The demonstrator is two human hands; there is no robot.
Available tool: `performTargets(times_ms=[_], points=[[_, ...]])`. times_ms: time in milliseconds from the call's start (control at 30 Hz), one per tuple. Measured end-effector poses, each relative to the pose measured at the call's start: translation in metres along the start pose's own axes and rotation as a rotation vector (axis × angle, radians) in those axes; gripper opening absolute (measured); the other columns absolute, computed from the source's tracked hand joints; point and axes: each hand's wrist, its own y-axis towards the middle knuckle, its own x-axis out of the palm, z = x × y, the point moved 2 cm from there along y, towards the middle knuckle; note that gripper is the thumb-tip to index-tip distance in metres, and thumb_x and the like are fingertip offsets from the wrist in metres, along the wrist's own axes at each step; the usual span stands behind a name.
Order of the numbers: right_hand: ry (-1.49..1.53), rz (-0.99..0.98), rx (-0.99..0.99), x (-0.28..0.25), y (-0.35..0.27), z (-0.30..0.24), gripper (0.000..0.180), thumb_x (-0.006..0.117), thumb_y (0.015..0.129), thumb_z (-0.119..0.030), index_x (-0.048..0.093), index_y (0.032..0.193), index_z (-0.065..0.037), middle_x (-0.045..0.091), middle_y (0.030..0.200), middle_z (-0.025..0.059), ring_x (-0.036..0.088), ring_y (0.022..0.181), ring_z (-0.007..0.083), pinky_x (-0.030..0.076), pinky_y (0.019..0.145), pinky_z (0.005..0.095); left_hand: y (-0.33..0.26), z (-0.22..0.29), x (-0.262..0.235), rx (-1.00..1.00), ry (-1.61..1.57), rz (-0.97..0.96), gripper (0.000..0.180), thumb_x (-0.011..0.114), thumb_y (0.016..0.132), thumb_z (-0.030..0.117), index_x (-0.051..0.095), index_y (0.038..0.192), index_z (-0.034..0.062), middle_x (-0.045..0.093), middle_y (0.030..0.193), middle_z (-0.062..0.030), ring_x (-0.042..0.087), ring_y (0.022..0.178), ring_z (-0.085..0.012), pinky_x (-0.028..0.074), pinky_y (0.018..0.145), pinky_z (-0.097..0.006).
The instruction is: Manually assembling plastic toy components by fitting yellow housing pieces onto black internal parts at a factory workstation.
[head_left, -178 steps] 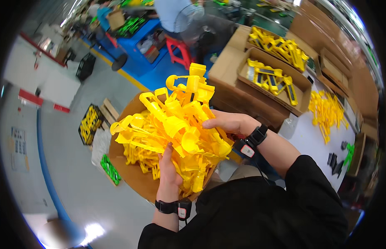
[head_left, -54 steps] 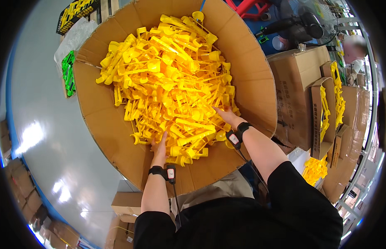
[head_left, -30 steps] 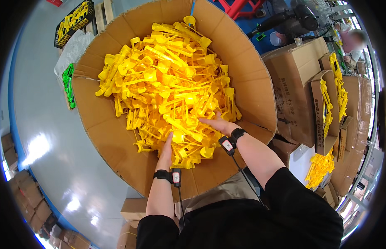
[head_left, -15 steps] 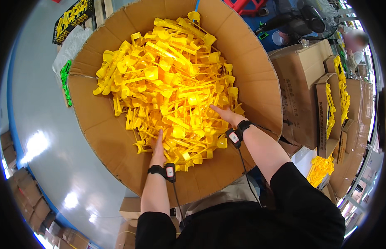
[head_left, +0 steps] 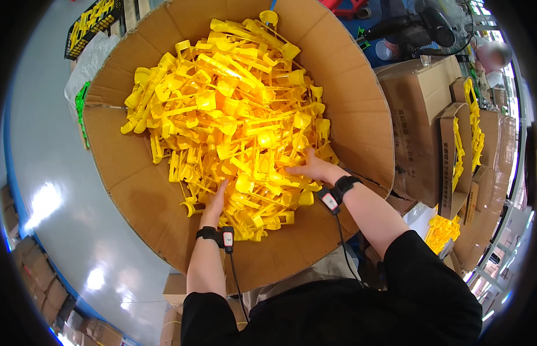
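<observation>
A large heap of glossy yellow plastic parts (head_left: 222, 104), long pieces with curved, cup-like ends, lies inside a big cardboard box (head_left: 130, 181). My left hand (head_left: 214, 203) is at the near left edge of the heap, fingers stretched out along it and touching the pieces. At the near right side, my right hand (head_left: 313, 167) rests against the heap with thumb and fingers spread. The palms face each other, with many parts between them. Some fingertips are hidden among the pieces. Neither hand grips a part. Each wrist wears a black strap with a small cabled device.
On the right stand more cardboard boxes (head_left: 427, 127), some with yellow parts inside. A black fan (head_left: 436, 27) is at the far right, near a person. A black crate (head_left: 92, 29) of yellow pieces sits far left. Green parts (head_left: 81, 109) lie outside the box's left wall.
My right hand has moved slightly nearer to me and spread its thumb and fingers against the parts. My left hand has shifted a little left. The whole view has moved slightly.
</observation>
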Motion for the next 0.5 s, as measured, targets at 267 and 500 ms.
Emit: performTargets(times_ms=[267, 500], points=[[0.231, -0.163, 0.216, -0.006, -0.044, -0.007, 0.105, 0.068, 0.075, -0.065, 0.020, 0.149, -0.007, 0.032, 0.150, 0.0170, 0.046, 0.126, 0.0412, 0.039, 0.104, 0.0453, -0.008, 0.005, 0.004, -0.069, -0.175, -0.119, 0.083, 0.063, 0.083, 0.053, 0.038, 0.141, -0.0015, 0.046, 0.141, -0.0145, 0.048, 0.124, -0.0251, 0.039, 0.101, -0.033], [0.569, -0.119, 0.207, 0.034, -0.007, 0.016, 0.106, 0.044, 0.078, -0.080, 0.018, 0.151, -0.007, 0.023, 0.154, 0.0180, 0.032, 0.136, 0.0359, 0.027, 0.108, 0.0525, -0.010, 0.014, 0.015, -0.167, -0.369, -0.201, 0.080, 0.062, 0.084, 0.054, 0.036, 0.144, 0.0076, 0.048, 0.139, -0.0117, 0.051, 0.121, -0.0239, 0.044, 0.098, -0.038]])
